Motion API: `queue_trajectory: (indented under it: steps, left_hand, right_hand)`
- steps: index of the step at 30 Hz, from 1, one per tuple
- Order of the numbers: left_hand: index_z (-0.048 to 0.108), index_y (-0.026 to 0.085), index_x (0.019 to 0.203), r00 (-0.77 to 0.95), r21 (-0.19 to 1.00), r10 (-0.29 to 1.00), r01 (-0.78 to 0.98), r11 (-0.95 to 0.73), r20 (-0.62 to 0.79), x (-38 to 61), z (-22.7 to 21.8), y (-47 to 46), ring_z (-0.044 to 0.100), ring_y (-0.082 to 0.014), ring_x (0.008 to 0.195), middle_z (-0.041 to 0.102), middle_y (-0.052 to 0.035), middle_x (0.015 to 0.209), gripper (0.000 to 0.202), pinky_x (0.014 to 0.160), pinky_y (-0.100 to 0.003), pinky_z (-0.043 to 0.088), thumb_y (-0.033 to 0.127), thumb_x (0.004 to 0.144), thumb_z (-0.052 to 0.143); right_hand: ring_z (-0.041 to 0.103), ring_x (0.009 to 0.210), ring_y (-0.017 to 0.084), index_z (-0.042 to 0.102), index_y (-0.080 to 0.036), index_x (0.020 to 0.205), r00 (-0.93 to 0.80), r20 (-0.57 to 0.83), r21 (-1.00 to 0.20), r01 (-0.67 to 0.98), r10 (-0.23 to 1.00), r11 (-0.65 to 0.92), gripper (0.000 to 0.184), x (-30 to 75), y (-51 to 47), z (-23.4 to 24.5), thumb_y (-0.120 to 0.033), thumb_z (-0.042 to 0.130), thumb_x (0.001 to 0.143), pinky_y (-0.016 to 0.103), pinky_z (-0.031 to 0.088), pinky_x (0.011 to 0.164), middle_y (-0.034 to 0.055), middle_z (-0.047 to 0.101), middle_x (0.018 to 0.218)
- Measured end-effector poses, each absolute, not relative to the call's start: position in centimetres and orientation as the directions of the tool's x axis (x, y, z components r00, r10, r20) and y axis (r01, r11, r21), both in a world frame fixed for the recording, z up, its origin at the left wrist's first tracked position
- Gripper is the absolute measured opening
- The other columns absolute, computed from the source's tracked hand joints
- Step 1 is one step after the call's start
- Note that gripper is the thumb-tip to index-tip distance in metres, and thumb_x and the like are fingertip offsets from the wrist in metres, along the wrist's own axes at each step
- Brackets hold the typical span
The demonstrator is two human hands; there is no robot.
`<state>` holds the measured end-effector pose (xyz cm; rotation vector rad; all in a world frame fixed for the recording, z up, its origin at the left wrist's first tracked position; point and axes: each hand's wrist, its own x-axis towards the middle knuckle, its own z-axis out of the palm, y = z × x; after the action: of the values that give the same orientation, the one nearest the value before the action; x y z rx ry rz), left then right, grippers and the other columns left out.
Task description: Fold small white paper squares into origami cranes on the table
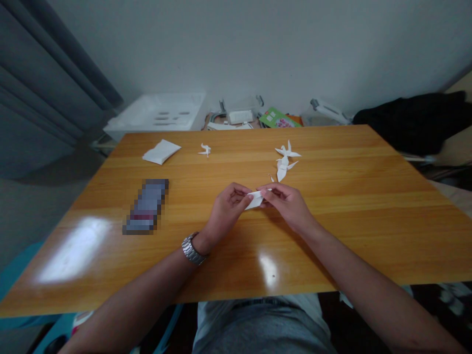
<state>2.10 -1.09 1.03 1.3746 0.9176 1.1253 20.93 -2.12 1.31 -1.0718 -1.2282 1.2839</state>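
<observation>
Between my two hands, just above the wooden table (368, 216), is a small piece of folded white paper (254, 199). My left hand (232, 204) pinches its left side, thumb on top. My right hand (285, 201) grips the right side with thumb and fingers, hiding part of the paper. Right behind my hands lie two white origami cranes, one crane (283, 167) nearer and another crane (288, 150) farther back, touching or overlapping. A tiny white scrap shows beside the right fingers. A metal watch (192, 249) is on my left wrist.
A smaller folded paper figure (205, 150) and a stack of white paper (162, 151) lie toward the back left. A blurred-out phone-like object (146, 206) rests left of my hands. Beyond the far edge stand a white plastic tray (125, 118), a green booklet (278, 118) and dark cloth (413, 118).
</observation>
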Motion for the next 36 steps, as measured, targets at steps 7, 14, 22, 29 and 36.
queue_trajectory:
  steps: [7,14,22,29,36]
  left_hand:
    - [0.067,0.014,0.102,0.316,0.997,0.947,-0.077,-0.028,0.052,2.00,0.95,-0.81,0.069,-0.0146,0.084,0.073,-0.0073,0.093,0.030,0.076,-0.024,0.055,0.038,0.086,0.076]
    - [0.071,0.014,0.092,0.252,0.997,0.965,0.001,-0.077,0.074,2.04,1.02,-0.85,0.069,-0.0156,0.081,0.075,-0.0076,0.090,0.030,0.074,-0.026,0.055,0.042,0.084,0.077]
    - [0.073,0.014,0.086,0.301,0.997,0.954,-0.076,0.017,0.007,1.92,1.12,-1.02,0.067,-0.0138,0.077,0.075,-0.0052,0.085,0.028,0.074,-0.024,0.052,0.042,0.083,0.078]
    - [0.075,0.015,0.086,0.275,0.997,0.961,-0.063,0.042,-0.023,1.89,1.13,-0.85,0.066,-0.0129,0.076,0.075,-0.0048,0.085,0.025,0.074,-0.024,0.051,0.039,0.082,0.079]
    - [0.078,0.015,0.089,0.278,0.999,0.961,-0.033,0.018,-0.009,1.60,1.31,-0.67,0.068,-0.0152,0.080,0.078,-0.0070,0.092,0.026,0.076,-0.026,0.054,0.041,0.083,0.078]
  right_hand:
    - [0.068,0.074,0.016,0.075,-0.021,0.094,-0.109,0.136,-0.989,0.043,0.985,0.142,0.024,21.12,-2.10,1.59,-0.044,0.073,0.088,0.029,0.056,0.072,0.0031,0.074,0.084]
    - [0.069,0.079,0.017,0.074,-0.020,0.095,-0.128,0.142,-0.981,0.114,0.981,0.157,0.023,21.05,-2.22,1.71,-0.042,0.075,0.086,0.028,0.055,0.073,0.0041,0.075,0.089]
    - [0.068,0.072,0.016,0.073,-0.020,0.085,-0.121,0.102,-0.993,0.040,0.987,0.108,0.025,20.99,-2.18,1.97,-0.044,0.076,0.084,0.028,0.056,0.070,0.0019,0.072,0.076]
    - [0.070,0.070,0.016,0.077,-0.019,0.087,-0.126,0.049,-0.998,0.020,0.991,0.052,0.027,21.25,-2.15,2.07,-0.046,0.077,0.083,0.029,0.059,0.070,0.0028,0.074,0.077]
    - [0.072,0.072,0.018,0.080,-0.020,0.088,-0.107,-0.018,-1.000,-0.018,0.994,-0.020,0.036,21.27,-2.25,2.24,-0.054,0.077,0.080,0.031,0.064,0.072,0.0042,0.076,0.080]
